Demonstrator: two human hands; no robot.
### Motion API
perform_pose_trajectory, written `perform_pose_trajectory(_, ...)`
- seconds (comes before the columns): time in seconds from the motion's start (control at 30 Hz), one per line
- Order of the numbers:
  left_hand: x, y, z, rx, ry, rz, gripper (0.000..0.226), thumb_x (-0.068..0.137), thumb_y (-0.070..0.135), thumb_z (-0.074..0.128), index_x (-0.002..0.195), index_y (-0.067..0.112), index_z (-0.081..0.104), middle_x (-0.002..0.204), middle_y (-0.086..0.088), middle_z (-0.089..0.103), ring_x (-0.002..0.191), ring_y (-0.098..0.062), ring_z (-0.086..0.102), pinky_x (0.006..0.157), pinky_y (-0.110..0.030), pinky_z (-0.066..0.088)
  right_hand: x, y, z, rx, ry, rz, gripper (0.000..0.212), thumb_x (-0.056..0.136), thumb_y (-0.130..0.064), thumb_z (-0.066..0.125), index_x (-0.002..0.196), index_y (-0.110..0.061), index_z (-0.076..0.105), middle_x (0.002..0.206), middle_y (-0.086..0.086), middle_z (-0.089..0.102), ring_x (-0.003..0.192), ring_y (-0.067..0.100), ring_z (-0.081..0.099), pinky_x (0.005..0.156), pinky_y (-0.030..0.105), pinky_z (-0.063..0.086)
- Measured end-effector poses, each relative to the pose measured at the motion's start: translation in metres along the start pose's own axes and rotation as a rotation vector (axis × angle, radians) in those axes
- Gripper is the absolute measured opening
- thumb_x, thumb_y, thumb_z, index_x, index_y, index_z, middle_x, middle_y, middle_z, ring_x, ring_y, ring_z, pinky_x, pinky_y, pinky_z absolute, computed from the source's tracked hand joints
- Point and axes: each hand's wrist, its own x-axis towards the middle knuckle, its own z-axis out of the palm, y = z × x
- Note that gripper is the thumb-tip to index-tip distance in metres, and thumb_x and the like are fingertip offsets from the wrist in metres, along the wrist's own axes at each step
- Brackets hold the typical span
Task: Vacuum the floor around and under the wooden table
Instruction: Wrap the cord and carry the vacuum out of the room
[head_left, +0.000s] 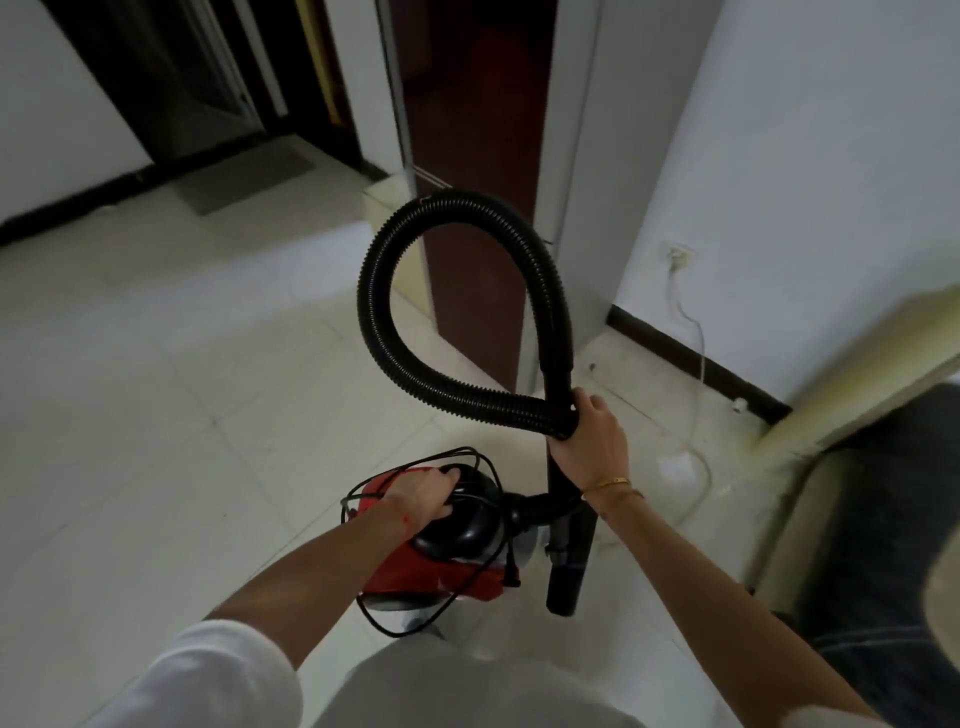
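Carrying the vacuum cleaner; wooden table not in view.

We note the left hand curled over the cleaner's black top, and above the cleaner the right hand gripping hose and tube together. The body looks bulky, the hose springy, the loose cord snag-prone; best held by the top handle. Nozzle end hidden; motion blur at right.

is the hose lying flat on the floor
No, the right hand holds the black hose up in a loop above the floor tiles.
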Motion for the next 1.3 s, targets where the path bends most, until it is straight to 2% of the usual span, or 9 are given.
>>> perform_pose_trajectory(0.27,-0.002,-0.188,-0.010,-0.048,0.023,-0.139,0.044,0.094,0.024,0.053,0.132,0.007,0.039,0.118,-0.015,0.061,0.107,-0.032,0.060,0.088,-0.040,0.048,0.088,-0.150,0.117,0.000,-0.121,-0.141,0.035,0.079,-0.022,0.065,0.111,-0.014,0.055,0.092,0.004,0.056,0.074,0.027,0.059,0.059,0.029,0.043)
perform_pose_trajectory(0.43,-0.011,-0.295,-0.015,-0.059,0.052,-0.234,0.044,0.093,0.026,0.053,0.131,0.007,0.039,0.117,-0.014,0.062,0.107,-0.031,0.060,0.086,-0.038,0.048,0.136,-0.243,0.179,0.037,-0.193,-0.232,0.024,0.082,-0.019,0.063,0.104,-0.013,0.056,0.089,0.001,0.051,0.076,0.025,0.056,0.059,0.028,0.035)
perform_pose_trajectory(0.6,-0.011,-0.398,-0.020,-0.111,0.066,-0.343,0.045,0.094,0.028,0.052,0.132,0.008,0.038,0.119,-0.013,0.061,0.107,-0.030,0.061,0.084,-0.036,0.048,0.189,-0.329,0.248,0.017,-0.272,-0.375,0.025,0.082,-0.023,0.062,0.104,-0.014,0.054,0.094,0.006,0.055,0.077,0.028,0.058,0.059,0.032,0.043)
perform_pose_trajectory(0.8,-0.002,-0.521,-0.019,-0.217,0.063,-0.488,0.048,0.094,0.028,0.052,0.135,0.009,0.036,0.122,-0.012,0.059,0.109,-0.031,0.059,0.082,-0.037,0.047,0.264,-0.427,0.345,0.017,-0.364,-0.499,0.028,0.078,-0.020,0.065,0.104,-0.015,0.056,0.090,0.005,0.055,0.074,0.026,0.058,0.055,0.026,0.038)
perform_pose_trajectory(1.0,0.004,-0.648,-0.032,-0.289,0.090,-0.598,0.054,0.095,0.030,0.051,0.142,0.012,0.032,0.124,-0.012,0.057,0.112,-0.030,0.057,0.087,-0.039,0.046,0.341,-0.539,0.434,0.027,-0.456,-0.606,0.030,0.075,-0.016,0.066,0.104,-0.013,0.056,0.089,0.005,0.054,0.073,0.027,0.059,0.056,0.031,0.048)
perform_pose_trajectory(1.13,0.009,-0.734,-0.044,-0.333,0.102,-0.670,0.054,0.093,0.030,0.053,0.140,0.012,0.035,0.123,-0.012,0.058,0.111,-0.030,0.057,0.088,-0.040,0.048,0.386,-0.618,0.486,0.049,-0.499,-0.676,0.027,0.077,-0.016,0.065,0.102,-0.012,0.056,0.086,0.001,0.049,0.069,0.024,0.055,0.055,0.027,0.040)
perform_pose_trajectory(1.3,0.015,-0.839,-0.054,-0.376,0.134,-0.732,0.051,0.092,0.030,0.054,0.136,0.012,0.038,0.119,-0.011,0.060,0.107,-0.030,0.059,0.085,-0.040,0.049,0.432,-0.708,0.552,0.083,-0.517,-0.752,0.025,0.077,-0.016,0.065,0.100,-0.010,0.056,0.085,0.004,0.052,0.065,0.022,0.051,0.054,0.027,0.037)
